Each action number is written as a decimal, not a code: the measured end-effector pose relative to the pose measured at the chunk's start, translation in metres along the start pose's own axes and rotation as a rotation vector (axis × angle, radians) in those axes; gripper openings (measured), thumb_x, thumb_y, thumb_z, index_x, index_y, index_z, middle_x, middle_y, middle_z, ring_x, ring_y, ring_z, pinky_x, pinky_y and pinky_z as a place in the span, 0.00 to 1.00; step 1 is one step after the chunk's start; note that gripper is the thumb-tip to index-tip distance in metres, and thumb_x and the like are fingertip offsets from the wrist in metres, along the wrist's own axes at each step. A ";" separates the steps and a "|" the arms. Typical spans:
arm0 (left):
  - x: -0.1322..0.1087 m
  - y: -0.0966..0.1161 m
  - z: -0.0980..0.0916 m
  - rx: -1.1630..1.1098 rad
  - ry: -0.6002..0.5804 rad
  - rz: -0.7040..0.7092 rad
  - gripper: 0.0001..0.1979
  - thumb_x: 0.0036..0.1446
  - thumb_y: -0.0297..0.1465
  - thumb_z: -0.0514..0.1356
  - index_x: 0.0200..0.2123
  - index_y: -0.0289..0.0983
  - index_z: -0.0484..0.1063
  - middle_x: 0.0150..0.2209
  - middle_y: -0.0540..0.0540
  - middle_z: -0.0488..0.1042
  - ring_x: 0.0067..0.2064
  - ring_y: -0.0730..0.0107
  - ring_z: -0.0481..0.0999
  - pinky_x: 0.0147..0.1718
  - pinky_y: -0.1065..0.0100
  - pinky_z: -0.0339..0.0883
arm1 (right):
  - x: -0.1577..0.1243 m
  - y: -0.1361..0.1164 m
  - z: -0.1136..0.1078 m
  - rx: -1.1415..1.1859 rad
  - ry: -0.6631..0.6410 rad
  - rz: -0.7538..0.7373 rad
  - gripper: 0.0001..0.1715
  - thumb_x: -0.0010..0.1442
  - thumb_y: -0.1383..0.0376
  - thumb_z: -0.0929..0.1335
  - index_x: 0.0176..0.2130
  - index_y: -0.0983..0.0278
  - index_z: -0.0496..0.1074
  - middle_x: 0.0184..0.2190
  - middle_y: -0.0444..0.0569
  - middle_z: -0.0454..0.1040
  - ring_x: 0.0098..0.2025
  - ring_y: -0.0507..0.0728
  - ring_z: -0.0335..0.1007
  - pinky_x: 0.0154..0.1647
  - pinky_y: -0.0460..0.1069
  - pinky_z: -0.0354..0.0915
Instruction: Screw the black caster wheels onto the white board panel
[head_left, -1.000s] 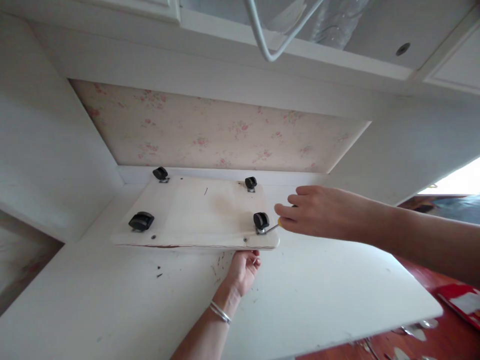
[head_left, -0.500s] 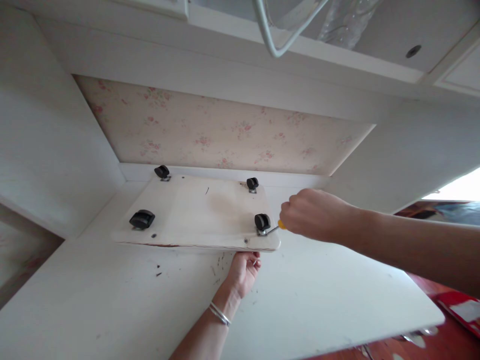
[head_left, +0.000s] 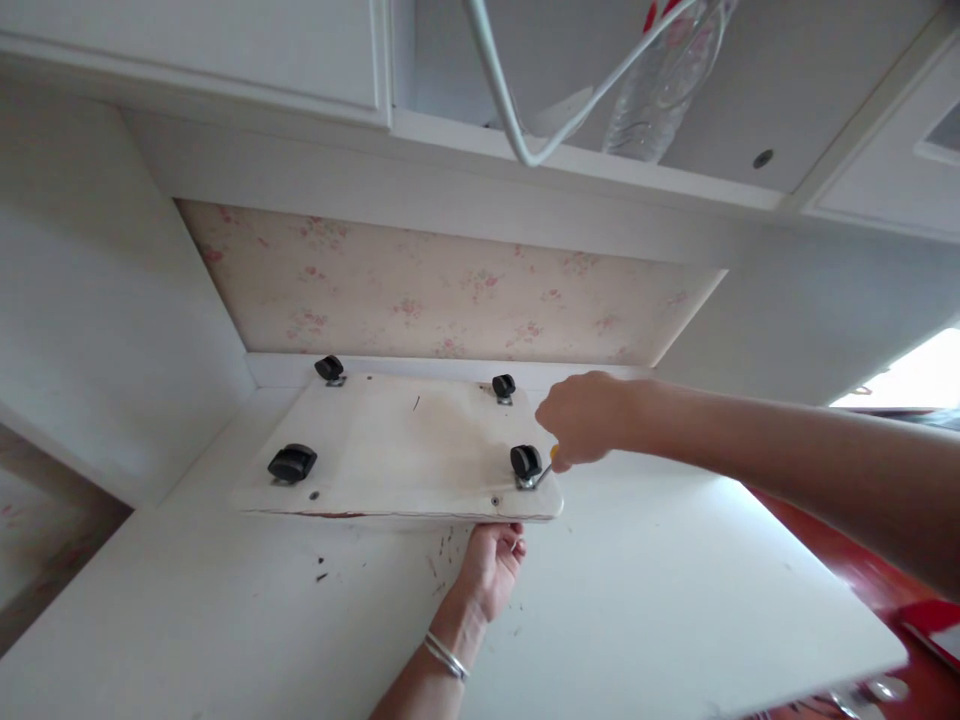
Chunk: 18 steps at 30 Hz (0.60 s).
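A white board lies upside down on a white desk, with black caster wheels at its corners. My right hand is closed round a yellow-handled screwdriver, its metal tip at the base of the near-right caster. My left hand, a bracelet on its wrist, grips the board's front edge from below, just left of that caster. The other casters sit at the near left, far left and far right.
Floral wallpaper backs the desk alcove, with white side walls. Above hang white cupboards, a clear plastic bottle and a white wire hanger. Dark specks and chips lie on the desk by the board's front edge. A red floor shows at right.
My right hand closed from spread fingers to a fist round the screwdriver and moved left, closer to the near-right caster. The view tilted up slightly. My left hand stayed on the board's edge.
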<state>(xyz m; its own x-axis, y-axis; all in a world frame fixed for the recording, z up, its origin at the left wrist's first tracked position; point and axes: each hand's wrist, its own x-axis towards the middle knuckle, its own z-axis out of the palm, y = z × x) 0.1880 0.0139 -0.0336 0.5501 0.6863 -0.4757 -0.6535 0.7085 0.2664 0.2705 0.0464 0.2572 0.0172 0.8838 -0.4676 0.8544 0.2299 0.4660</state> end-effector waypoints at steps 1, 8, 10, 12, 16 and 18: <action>0.000 0.000 0.000 -0.002 -0.004 0.000 0.13 0.36 0.11 0.57 0.25 0.33 0.70 0.26 0.47 0.71 0.28 0.74 0.68 0.25 0.73 0.60 | -0.007 -0.002 0.004 -0.061 0.078 -0.050 0.15 0.55 0.58 0.73 0.39 0.65 0.78 0.33 0.56 0.79 0.33 0.63 0.76 0.28 0.53 0.63; 0.002 0.000 -0.001 -0.022 0.010 -0.010 0.14 0.36 0.11 0.57 0.26 0.33 0.70 0.26 0.48 0.70 0.26 0.76 0.67 0.24 0.74 0.59 | -0.053 -0.012 0.070 -0.478 0.586 -0.359 0.09 0.60 0.75 0.66 0.33 0.63 0.73 0.30 0.50 0.74 0.29 0.58 0.70 0.23 0.53 0.52; 0.001 0.000 0.000 -0.025 0.016 -0.009 0.14 0.36 0.11 0.57 0.26 0.33 0.69 0.26 0.48 0.70 0.26 0.76 0.67 0.24 0.74 0.59 | -0.057 -0.007 0.085 -0.544 0.700 -0.460 0.10 0.62 0.74 0.65 0.32 0.64 0.73 0.30 0.50 0.74 0.29 0.57 0.68 0.24 0.53 0.52; -0.001 0.000 0.001 -0.024 0.018 -0.007 0.14 0.36 0.11 0.56 0.26 0.33 0.69 0.25 0.48 0.70 0.26 0.76 0.67 0.24 0.74 0.59 | -0.055 0.002 0.093 -0.545 0.725 -0.499 0.10 0.62 0.73 0.65 0.32 0.64 0.73 0.29 0.51 0.74 0.26 0.56 0.67 0.23 0.53 0.50; -0.004 -0.001 0.002 -0.015 0.009 0.001 0.14 0.36 0.11 0.56 0.25 0.33 0.69 0.25 0.48 0.70 0.26 0.75 0.66 0.24 0.74 0.59 | -0.043 0.013 0.087 -0.407 0.566 -0.446 0.10 0.61 0.75 0.66 0.29 0.66 0.74 0.24 0.50 0.74 0.23 0.54 0.65 0.21 0.52 0.45; -0.005 -0.001 0.002 -0.010 0.001 0.008 0.14 0.37 0.11 0.56 0.25 0.33 0.69 0.25 0.48 0.70 0.26 0.75 0.66 0.25 0.73 0.59 | -0.036 0.013 0.076 -0.278 0.470 -0.365 0.10 0.58 0.75 0.68 0.27 0.65 0.74 0.23 0.49 0.75 0.23 0.54 0.68 0.22 0.51 0.48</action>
<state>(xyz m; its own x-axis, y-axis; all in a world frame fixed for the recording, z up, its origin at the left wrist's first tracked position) 0.1865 0.0101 -0.0299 0.5444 0.6918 -0.4743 -0.6632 0.7013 0.2617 0.3206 -0.0136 0.2235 -0.5310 0.7983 -0.2842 0.5954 0.5902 0.5451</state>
